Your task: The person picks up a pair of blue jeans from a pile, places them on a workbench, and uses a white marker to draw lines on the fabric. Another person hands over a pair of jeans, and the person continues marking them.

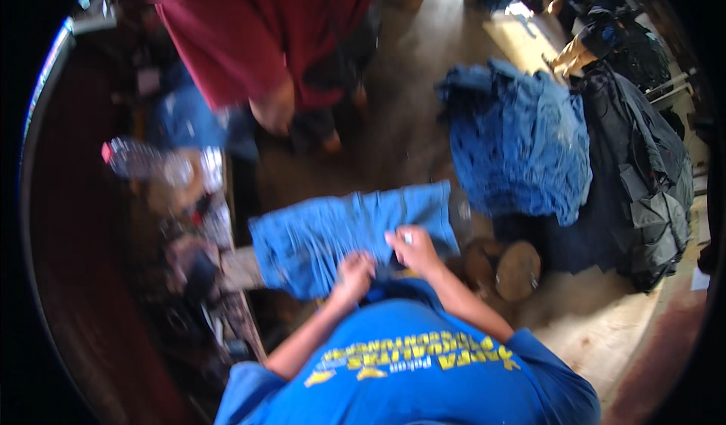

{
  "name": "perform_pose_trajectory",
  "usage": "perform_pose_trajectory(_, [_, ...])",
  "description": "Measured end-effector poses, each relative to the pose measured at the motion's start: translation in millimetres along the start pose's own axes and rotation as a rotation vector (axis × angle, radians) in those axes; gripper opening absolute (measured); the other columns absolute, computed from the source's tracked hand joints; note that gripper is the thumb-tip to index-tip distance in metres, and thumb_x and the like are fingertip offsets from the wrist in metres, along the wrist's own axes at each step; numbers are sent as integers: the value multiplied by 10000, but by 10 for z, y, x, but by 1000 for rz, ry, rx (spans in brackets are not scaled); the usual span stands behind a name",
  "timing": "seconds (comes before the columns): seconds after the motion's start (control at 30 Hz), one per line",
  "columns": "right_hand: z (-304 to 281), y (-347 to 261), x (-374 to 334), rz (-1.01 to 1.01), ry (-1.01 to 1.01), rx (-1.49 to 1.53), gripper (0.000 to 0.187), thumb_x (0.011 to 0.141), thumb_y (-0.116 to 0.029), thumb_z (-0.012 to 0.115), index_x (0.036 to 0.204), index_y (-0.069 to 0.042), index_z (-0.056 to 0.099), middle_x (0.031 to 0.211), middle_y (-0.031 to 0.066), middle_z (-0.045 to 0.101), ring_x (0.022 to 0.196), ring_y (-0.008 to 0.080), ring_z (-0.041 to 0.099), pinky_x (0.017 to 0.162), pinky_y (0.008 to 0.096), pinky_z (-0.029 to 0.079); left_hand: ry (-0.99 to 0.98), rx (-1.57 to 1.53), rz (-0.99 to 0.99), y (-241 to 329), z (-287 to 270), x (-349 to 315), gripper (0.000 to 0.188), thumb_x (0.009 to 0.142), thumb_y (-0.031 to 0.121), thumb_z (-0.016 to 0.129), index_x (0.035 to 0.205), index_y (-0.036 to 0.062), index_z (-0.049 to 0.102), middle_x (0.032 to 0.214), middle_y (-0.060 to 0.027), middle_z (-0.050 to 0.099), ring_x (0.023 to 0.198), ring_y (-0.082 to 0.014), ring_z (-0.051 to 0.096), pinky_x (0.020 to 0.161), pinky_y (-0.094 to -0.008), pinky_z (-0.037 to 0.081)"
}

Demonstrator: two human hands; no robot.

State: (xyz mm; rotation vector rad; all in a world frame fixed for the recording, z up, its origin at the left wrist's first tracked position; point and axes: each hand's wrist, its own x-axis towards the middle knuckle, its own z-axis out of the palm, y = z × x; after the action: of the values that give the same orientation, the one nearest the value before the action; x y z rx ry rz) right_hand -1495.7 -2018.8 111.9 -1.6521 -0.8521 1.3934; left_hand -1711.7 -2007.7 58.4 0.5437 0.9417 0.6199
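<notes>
A folded piece of blue denim clothing lies across my lap, its left part gathered in creases. My left hand is closed at the near edge of the denim, fingers curled. A little to the right, my right hand is closed in a pinch over the cloth. Something small and whitish shows at its fingers, too blurred to name. Whatever the left fingers hold is hidden.
A tall stack of blue denim stands at the right, beside dark grey clothing. Round wooden pieces sit below it. At left, a clear bottle lies among clutter. A person in a maroon shirt is close ahead.
</notes>
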Motion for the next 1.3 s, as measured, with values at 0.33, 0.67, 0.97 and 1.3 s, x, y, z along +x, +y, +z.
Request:
perform_pose_trajectory(0.33, [-19, -4, -1, -89, 21, -79, 512, 1055, -355, 751, 644, -64, 663, 574, 4, 622, 531, 64, 548, 494, 294, 406, 55, 234, -176, 400, 239, -185, 170, 1073, 223, 612, 1002, 71, 638, 661, -22, 552, 373, -105, 375, 354, -308, 263])
perform_pose_trajectory(0.67, [-33, -64, 0, -52, 21, -98, 524, 1045, -407, 727, 667, -45, 687, 590, 32, 657, 550, 102, 598, 527, 329, 448, -12, 204, -177, 388, 192, -134, 165, 1028, 128, 673, 874, 86, 633, 637, 12, 556, 436, -81, 426, 419, -281, 287])
perform_pose_trajectory(0.97, [-17, 18, 64, -81, 41, 42, 503, 1058, -376, 733, 653, -94, 632, 561, 31, 633, 502, 109, 557, 495, 336, 423, -123, 1122, 688, 208, -37, 3, 50, 853, 16, 662, 853, 54, 629, 809, -166, 621, 724, -340, 601, 623, -430, 475])
perform_pose_trajectory(1.3, [-30, -79, 46, 6, -12, 212, 415, 1021, -284, 781, 688, -74, 647, 593, -11, 588, 507, 49, 491, 464, 254, 349, 66, 387, -118, 571, 397, -178, 272, 1093, 293, 695, 1204, 47, 659, 743, -23, 625, 426, -60, 401, 384, -270, 267])
